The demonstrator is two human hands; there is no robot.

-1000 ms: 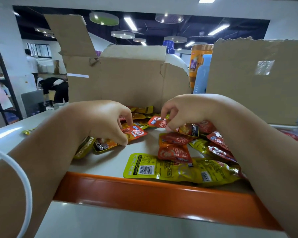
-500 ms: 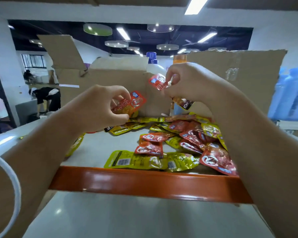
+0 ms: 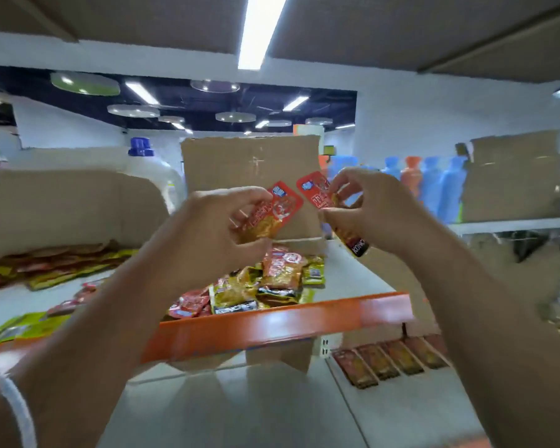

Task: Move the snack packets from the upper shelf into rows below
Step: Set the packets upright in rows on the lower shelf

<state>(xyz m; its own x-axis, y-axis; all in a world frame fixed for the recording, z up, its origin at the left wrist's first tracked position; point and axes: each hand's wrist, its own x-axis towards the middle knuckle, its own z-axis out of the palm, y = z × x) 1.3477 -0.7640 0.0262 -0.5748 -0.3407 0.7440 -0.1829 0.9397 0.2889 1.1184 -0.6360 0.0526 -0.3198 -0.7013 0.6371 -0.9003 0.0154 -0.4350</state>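
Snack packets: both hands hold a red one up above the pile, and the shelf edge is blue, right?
Not quite. In the head view the shelf edge is orange, not blue. The rest is right: the left hand pinches the left red packet and the right hand pinches the right red packet, both up above the pile.

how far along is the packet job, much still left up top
Done: a short row of packets lies side by side on the lower shelf. In hand: the left hand pinches a red packet, the right hand pinches two packets, both above the upper shelf. Left: a pile of packets by the orange shelf edge and more loose packets at far left, so most remains.
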